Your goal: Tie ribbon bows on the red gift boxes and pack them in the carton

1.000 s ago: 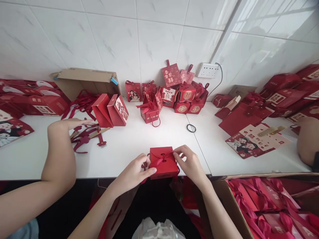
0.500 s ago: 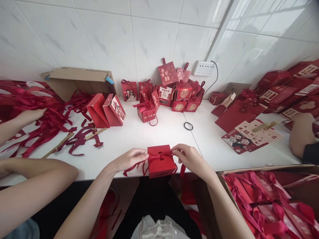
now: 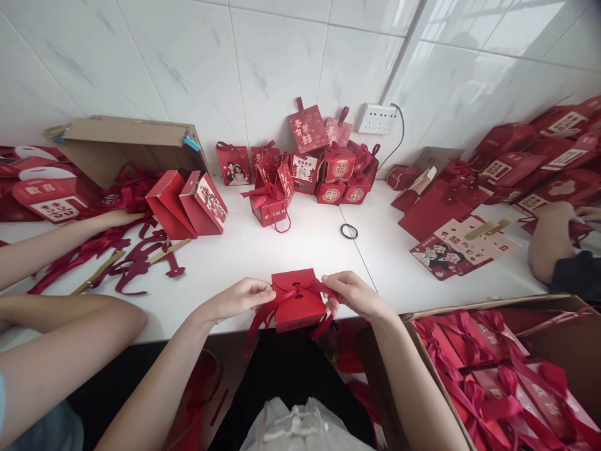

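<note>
Working red flap-top gift box [image 3: 300, 311] at white table's [image 3: 244, 250] 6 o'clock edge | our left hand [image 3: 248, 295], nearly closed, is touching its 9 o'clock side, hold unclear | right hand [image 3: 346, 291] is pinching red ribbon [image 3: 310, 290] at 3 o'clock | we're judging even, level tension best

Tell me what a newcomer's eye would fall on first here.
Probably the bright red box at the table's near edge, front and centre, with the left hand at its left edge and the right hand pinching its ribbon. Next, the open carton at lower right, packed with ribbon-tied boxes, and the gold-emblem boxes stacked near the tiled wall.
</note>
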A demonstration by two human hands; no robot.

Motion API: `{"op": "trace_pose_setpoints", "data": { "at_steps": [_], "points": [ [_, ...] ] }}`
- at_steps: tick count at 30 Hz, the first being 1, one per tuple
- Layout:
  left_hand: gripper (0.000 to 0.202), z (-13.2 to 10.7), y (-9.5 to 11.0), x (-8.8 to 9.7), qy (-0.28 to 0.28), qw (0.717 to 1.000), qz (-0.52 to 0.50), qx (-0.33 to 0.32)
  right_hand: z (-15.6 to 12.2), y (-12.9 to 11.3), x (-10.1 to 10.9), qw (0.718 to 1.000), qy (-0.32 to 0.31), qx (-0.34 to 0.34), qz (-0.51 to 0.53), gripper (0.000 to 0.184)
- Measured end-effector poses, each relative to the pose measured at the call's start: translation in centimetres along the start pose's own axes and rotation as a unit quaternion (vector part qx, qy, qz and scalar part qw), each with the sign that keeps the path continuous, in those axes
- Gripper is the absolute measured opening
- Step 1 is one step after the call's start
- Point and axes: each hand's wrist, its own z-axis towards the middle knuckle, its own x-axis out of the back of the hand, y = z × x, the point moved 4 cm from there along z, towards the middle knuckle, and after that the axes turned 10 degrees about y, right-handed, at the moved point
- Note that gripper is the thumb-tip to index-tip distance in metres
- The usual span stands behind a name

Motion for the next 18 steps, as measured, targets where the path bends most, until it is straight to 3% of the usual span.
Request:
{"op": "trace_pose_setpoints", "data": {
  "at_steps": [5, 10, 18],
  "points": [
    [0.041, -0.3, -0.2, 0.0, 0.024, 0.997, -0.066, -0.005, -0.1, 1.3, 0.1, 0.994, -0.007, -0.025, 0.109, 0.041],
    [0.044, -0.6, -1.4, -0.6, -0.065, 0.989, -0.122, 0.050, 0.1, 2.8, 0.0, 0.985, -0.021, -0.081, 0.151, 0.039],
    [0.039, -0.1, -2.7, -0.8, -0.051, 0.987, -0.148, 0.018, 0.8, 3.5, 1.4, 0.999, 0.044, -0.020, 0.025, 0.041]
  ]
}}
